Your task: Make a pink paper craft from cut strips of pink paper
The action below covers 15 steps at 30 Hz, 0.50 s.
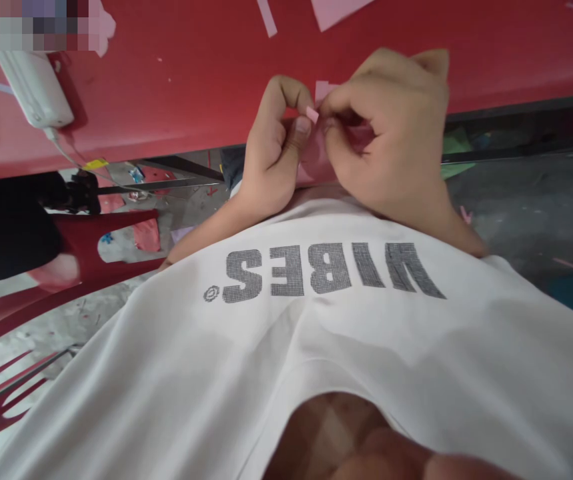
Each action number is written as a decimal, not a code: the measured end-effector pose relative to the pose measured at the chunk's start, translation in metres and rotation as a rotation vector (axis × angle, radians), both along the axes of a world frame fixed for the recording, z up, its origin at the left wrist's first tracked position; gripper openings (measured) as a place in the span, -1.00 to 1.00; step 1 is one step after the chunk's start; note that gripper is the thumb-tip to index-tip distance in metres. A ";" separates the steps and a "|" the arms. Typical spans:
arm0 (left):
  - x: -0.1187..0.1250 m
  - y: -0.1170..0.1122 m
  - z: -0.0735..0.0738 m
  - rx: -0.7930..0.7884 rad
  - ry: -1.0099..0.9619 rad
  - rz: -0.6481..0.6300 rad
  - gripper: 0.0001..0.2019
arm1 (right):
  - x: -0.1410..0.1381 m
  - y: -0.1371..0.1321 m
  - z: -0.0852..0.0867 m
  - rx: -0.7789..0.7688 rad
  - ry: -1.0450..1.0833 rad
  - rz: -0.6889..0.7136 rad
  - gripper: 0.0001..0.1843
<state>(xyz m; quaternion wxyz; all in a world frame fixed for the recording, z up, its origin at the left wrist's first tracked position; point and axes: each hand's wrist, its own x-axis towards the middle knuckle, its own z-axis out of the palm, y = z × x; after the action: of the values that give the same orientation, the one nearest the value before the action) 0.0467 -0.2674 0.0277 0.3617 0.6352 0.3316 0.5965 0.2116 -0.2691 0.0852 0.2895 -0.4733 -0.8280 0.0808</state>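
Close to the table's near edge, both hands meet in front of the white T-shirt. My left hand [276, 143] pinches a small pink paper strip [312, 115] between thumb and forefinger. Beside it, the thumb and forefinger of my right hand [391, 127] are pressed together near the strip's end; what they hold, if anything, is hidden. Another pink paper piece [322, 89] shows just behind the fingertips. Under and between the hands there is a pinkish surface that I cannot make out clearly.
The red table [191, 73] spans the top. Pink paper [339, 10] and a narrow strip [267, 17] lie at its back. A white power strip [36, 87] with a cord sits at left. A red chair [81, 247] stands lower left; scraps litter the floor.
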 end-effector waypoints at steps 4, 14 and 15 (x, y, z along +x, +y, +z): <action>0.002 -0.001 0.001 -0.003 -0.009 -0.012 -0.85 | 0.000 -0.002 0.003 -0.002 -0.004 0.000 -0.89; 0.008 -0.023 0.013 -0.258 -0.018 -0.138 -0.54 | 0.004 -0.002 -0.003 -0.009 0.004 0.007 -0.85; 0.007 -0.023 0.012 -0.259 -0.030 -0.138 -0.52 | 0.004 -0.002 -0.003 0.000 0.007 -0.002 -0.82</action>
<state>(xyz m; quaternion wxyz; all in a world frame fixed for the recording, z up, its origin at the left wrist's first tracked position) 0.0538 -0.2903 0.0400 0.4856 0.5955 0.3558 0.5320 0.2154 -0.2709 0.0820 0.2925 -0.4740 -0.8264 0.0824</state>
